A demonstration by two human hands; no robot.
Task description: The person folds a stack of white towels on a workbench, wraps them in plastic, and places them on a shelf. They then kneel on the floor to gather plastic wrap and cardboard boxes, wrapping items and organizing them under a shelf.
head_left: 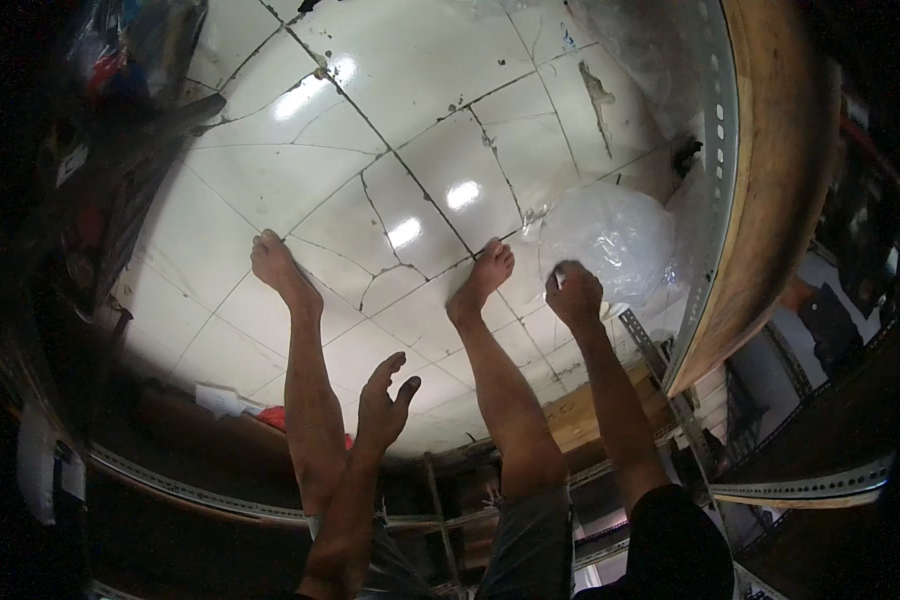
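Observation:
My left hand (382,402) is raised in front of my left shin, its fingers stretched out and apart from the thumb, holding nothing. Further right, my right hand (575,294) is closed with curled fingers at the near left edge of a clear plastic bag (610,240). A small whitish spot shows between its thumb and fingers; whether that is the bag's film or something else, I cannot make out. The bag looks puffed and crumpled and lies on the white tiled floor (300,190).
My bare feet stand apart on cracked tiles. A wooden board (770,170) with a perforated metal edge (718,150) rises at the right. More clear plastic (640,60) lies at the far right. Dark shelving with a perforated metal rail (200,497) runs along the near side. Something red (273,416) lies by my left leg.

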